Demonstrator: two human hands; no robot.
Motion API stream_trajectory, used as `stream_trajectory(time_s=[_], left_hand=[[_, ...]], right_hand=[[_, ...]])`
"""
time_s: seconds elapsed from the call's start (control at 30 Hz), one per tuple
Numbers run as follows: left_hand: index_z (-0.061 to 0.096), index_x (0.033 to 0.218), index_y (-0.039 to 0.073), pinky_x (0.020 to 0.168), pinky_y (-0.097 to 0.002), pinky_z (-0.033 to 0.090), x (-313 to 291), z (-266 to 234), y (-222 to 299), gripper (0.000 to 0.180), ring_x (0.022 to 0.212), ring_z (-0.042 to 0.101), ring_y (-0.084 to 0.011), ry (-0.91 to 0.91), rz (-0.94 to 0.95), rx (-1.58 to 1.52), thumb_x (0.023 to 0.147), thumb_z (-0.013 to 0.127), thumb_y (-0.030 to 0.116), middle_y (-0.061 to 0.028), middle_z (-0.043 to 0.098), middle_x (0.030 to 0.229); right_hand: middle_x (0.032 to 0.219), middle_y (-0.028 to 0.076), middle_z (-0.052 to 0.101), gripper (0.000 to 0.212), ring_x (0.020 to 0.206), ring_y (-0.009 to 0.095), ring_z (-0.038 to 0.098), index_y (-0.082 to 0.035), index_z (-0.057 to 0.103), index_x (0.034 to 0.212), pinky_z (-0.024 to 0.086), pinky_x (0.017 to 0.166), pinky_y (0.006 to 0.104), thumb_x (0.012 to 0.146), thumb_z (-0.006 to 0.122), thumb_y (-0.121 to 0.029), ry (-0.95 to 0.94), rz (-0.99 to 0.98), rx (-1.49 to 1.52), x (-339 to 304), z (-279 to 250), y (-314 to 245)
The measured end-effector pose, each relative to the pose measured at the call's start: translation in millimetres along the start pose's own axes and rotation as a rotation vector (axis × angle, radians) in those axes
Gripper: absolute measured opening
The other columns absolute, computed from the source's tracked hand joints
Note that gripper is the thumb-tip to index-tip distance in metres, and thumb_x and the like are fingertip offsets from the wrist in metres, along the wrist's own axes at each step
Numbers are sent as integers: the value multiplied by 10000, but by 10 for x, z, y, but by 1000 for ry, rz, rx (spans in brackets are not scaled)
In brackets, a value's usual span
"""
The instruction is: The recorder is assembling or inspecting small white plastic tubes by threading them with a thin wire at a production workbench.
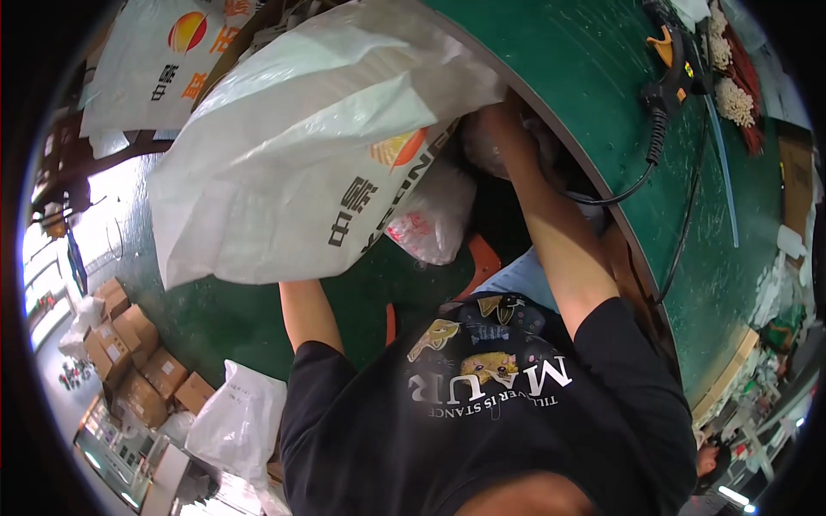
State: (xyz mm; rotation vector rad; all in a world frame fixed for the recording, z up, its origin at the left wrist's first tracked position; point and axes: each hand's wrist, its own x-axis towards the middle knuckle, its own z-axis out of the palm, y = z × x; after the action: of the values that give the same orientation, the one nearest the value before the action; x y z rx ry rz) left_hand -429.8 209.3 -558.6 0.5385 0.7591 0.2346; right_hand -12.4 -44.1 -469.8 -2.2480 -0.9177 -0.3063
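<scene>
A large white woven plastic sack with dark print and an orange-red round mark fills the upper middle, raised in front of me. My left forearm goes up behind its lower edge, and the sack hides that hand completely. On the other side my right forearm reaches under the edge of a green-topped table. My right hand is in shadow beside the sack's right end, its fingers hidden. Below the sack sits a clear plastic bag with pinkish-red marks. Another translucent bag lies near my right wrist.
On the table are a black handheld scanner with an orange trigger, its coiled cable and a blue strip. A similar sack hangs at upper left. Cardboard boxes and a white bag stand at lower left.
</scene>
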Motion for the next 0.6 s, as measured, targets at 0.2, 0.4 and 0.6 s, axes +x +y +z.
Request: stream_trajectory(time_s=[0.2,0.4,0.6], left_hand=[[522,1097,-29,935,-332,385,-189,-4,-60,392,1031,521,-244,42,83,-33,898,439,298,-149,566,1077],[521,1097,-28,934,-332,385,364,403,-184,389,1031,522,-244,9,99,-52,898,439,295,-149,566,1079],[521,1098,-27,933,-332,386,1137,418,274,385,1030,522,-244,40,122,-73,898,439,292,-148,565,1080]], right_hand=[[1014,175,550,292,950,244,516,32,509,1051,398,792,339,856,472,-182,27,173,163,-268,-444,-676],[986,189,554,266,919,268,521,38,523,1024,401,779,358,866,443,-160,63,-112,-485,-101,-941,-731],[885,201,573,237,826,311,536,40,555,949,408,751,401,865,416,-133,12,-1385,-2435,381,-1016,-736]])
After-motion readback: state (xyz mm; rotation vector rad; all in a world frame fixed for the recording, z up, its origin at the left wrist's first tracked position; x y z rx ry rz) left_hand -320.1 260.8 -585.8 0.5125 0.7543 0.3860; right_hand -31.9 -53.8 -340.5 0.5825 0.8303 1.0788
